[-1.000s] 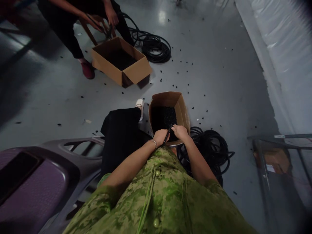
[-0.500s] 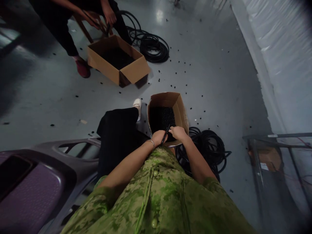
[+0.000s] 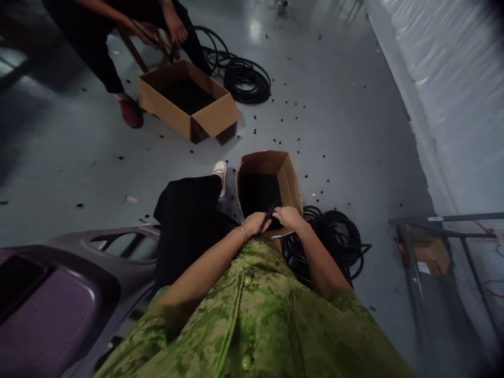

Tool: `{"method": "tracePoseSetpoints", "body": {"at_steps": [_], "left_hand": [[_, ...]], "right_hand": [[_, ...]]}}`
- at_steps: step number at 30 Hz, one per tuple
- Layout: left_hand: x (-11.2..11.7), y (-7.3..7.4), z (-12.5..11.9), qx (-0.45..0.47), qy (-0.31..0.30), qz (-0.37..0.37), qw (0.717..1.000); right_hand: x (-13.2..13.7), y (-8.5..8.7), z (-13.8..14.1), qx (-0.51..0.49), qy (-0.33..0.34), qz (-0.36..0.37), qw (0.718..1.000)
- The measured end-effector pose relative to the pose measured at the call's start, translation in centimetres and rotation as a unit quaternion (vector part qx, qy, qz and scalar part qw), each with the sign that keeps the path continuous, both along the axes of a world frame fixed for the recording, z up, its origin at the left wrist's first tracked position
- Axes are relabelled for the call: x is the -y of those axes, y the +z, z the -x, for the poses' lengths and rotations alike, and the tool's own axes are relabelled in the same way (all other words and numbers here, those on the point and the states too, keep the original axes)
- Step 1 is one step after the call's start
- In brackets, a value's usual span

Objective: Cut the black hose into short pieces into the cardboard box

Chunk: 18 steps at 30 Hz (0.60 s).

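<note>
Black tube (image 3: 266, 218) stood tilted over the near rim of the cardboard box (image 3: 293, 181); left hand (image 3: 254, 223) curled shut around its lower part; right hand (image 3: 289, 216) pinched it just beside; coiled hose (image 3: 334, 244) lay on the floor (image 3: 354, 131) beside the box.

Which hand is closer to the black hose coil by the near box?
Right. The right hand is at the cardboard box's corner beside the coiled black hose; the left hand is farther along that box's edge.

readable text: none | pale label (image 3: 423, 268) on carton (image 3: 433, 251), well right of the right hand (image 3: 289, 216): too blurred to read | white tag (image 3: 435, 218) on rack rail (image 3: 468, 216) above: likewise blurred
</note>
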<state>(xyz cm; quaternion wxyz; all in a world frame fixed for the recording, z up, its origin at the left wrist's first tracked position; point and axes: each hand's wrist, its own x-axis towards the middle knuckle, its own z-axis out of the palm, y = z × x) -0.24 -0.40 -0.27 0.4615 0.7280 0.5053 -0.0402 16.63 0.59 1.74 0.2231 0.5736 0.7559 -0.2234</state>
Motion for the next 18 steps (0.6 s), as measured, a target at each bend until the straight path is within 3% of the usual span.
{"method": "tracePoseSetpoints", "body": {"at_steps": [4,9,13,18], "left_hand": [[0.2,-0.2,0.0,-0.003,-0.016,-0.035,0.999],[0.2,-0.1,-0.5,-0.094,-0.022,-0.084,0.992],[-0.1,-0.8,-0.6,-0.096,-0.002,-0.05,0.994],[-0.1,-1.6,-0.2,-0.053,0.039,-0.013,0.998]], "right_hand": [[0.2,-0.4,0.4,0.009,-0.01,-0.008,1.0],[1.4,-2.1,2.4,-0.001,-0.063,-0.024,0.998],[2.0,-3.3,2.7,-0.021,-0.125,0.003,0.992],[3.4,-4.4,1.2,-0.037,-0.139,0.047,0.988]]}}
